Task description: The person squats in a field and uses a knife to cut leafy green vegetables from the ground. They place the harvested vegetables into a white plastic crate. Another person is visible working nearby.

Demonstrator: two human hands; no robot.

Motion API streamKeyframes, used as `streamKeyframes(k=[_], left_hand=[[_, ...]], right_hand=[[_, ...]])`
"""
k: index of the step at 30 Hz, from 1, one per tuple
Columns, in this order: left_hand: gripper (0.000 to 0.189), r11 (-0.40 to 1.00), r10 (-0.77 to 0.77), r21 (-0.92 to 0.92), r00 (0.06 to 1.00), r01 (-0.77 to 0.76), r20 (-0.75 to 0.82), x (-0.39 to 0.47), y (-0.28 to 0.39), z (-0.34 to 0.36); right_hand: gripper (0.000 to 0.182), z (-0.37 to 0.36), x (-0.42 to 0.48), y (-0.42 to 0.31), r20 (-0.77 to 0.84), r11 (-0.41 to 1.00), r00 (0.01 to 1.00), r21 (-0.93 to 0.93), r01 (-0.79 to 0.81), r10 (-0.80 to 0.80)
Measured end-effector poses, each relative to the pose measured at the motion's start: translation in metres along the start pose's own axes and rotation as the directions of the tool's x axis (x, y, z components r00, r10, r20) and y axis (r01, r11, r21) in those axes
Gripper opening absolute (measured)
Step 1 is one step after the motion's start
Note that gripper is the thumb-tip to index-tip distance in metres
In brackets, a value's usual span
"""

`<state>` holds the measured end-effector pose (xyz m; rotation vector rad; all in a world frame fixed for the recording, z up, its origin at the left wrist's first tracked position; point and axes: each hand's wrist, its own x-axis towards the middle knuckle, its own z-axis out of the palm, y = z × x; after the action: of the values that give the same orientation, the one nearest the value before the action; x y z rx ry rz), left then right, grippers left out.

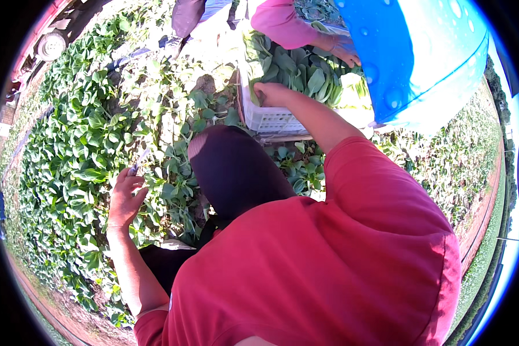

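Note:
My left hand [126, 197] is raised over the leafy plants at the left, its fingers closed round the handle of a small knife [134, 168]; the bright blade points up and to the right. My right hand [271, 94] reaches into the near left corner of a white plastic crate [277, 119]. Its fingers curl down against the leafy greens [287, 65] there; the fingertips are partly hidden, so whether they grip a leaf is unclear. The greens lie in the crate with pale stalks towards the near side.
A co-worker's hand [344, 49], below a pink sleeve, is on the greens at the crate's far side. A blue umbrella [389, 65] overhangs the crate's right end. Rows of leafy plants [82, 151] grow at the left. My dark-clad knee [233, 168] is just below the crate. A wheel [52, 46] shows upper left.

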<state>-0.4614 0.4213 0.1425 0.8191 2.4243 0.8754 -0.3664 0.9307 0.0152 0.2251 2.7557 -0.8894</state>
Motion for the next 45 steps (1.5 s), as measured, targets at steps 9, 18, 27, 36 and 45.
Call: streamKeyframes(k=[9, 18, 27, 36, 45], left_hand=[[0.026, 0.998, 0.050, -0.031, 0.998, -0.051, -0.048, 0.005, 0.006, -0.004], [0.028, 1.000, 0.002, -0.018, 1.000, -0.002, -0.010, 0.003, -0.002, -0.004], [0.024, 0.999, -0.012, 0.030, 1.000, 0.012, 0.000, -0.013, -0.013, -0.005], [0.027, 0.991, -0.005, 0.135, 1.000, 0.007, -0.013, 0.011, -0.021, -0.001], [0.028, 1.000, -0.007, -0.017, 1.000, 0.006, -0.029, -0.012, -0.001, -0.010]], right_hand=[[0.022, -0.011, -0.109, -0.044, -0.553, 0.988, 0.833, 0.126, 0.085, 0.000], [0.039, -0.071, -0.158, 0.062, -0.449, 0.810, 0.692, 0.147, -0.568, 0.566], [0.061, -0.062, -0.131, 0.115, -0.244, 0.890, 0.858, 0.061, -0.451, 0.452], [0.058, -0.055, -0.126, 0.085, -0.376, 0.833, 0.800, -0.116, -0.541, 0.467], [0.031, -0.051, -0.165, 0.027, -0.482, 0.943, 0.831, 0.304, -0.138, 0.277]])
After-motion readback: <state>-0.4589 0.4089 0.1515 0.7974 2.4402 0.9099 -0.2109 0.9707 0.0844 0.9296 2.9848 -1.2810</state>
